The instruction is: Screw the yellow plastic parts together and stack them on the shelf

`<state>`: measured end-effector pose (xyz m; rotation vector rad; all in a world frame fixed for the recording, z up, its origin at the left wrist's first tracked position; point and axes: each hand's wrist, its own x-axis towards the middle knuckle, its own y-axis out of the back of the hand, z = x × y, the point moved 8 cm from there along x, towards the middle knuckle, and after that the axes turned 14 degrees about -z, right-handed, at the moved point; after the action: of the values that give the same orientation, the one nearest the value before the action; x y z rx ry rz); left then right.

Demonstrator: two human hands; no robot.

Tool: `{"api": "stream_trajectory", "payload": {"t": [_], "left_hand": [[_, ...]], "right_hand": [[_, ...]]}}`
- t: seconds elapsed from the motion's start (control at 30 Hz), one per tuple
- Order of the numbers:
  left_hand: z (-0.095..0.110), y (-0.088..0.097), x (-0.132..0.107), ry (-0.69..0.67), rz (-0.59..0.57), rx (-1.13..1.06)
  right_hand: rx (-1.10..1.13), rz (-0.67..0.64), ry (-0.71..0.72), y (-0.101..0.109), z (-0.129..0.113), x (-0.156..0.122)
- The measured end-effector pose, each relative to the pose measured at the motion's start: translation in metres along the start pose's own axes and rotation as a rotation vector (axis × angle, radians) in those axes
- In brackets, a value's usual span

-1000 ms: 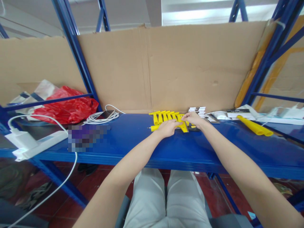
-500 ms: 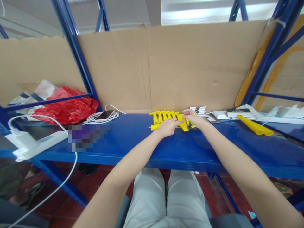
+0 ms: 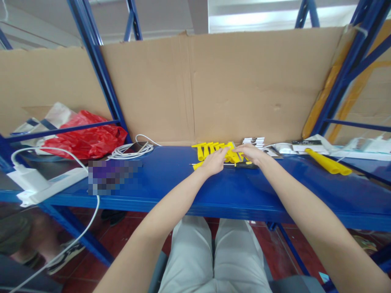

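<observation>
Yellow plastic fills the space between the two hands: the left hand (image 3: pixel 216 161) has its fingers curled round a scraper (image 3: pixel 231 154), while the right hand (image 3: pixel 252 152) brings its fingertips to the far side of it. Whether the right one pinches or merely steadies, I cannot tell (the knuckles hide the contact). With the grip so close to its neighbours, a slip or a sideways push could knock the row of yellow scrapers (image 3: pixel 200 154) out of line; a careless wrist might also roll the screwdriver (image 3: pixel 246 165), and any blade edge could nick a fingertip if it turned.

As for position, the held scraper lies between the hands, just beyond the left fingers and left of the right palm. The row runs off to the left behind the left hand, and the screwdriver lies on the near side, its dark handle just below the right hand. White packets (image 3: pixel 255 141) sit just beyond that hand; farther right on the blue bench (image 3: pixel 171 175) rest yellow tubes (image 3: pixel 328 162). Well to the left is a red plastic bag (image 3: pixel 88 136).
</observation>
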<state>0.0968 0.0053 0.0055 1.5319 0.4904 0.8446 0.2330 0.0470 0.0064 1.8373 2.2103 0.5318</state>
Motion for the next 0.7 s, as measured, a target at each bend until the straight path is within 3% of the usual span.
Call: {"api": "stream_trajectory", "payload": {"t": [0.17, 0.7], "left_hand": [[-0.004, -0.005, -0.001, 0.109, -0.076, 0.023], [-0.008, 0.001, -0.003, 0.163, -0.12, 0.09]], "right_hand": [[0.018, 0.012, -0.03, -0.004, -0.002, -0.004], [0.055, -0.08, 0.013, -0.011, 0.008, 0.008]]}}
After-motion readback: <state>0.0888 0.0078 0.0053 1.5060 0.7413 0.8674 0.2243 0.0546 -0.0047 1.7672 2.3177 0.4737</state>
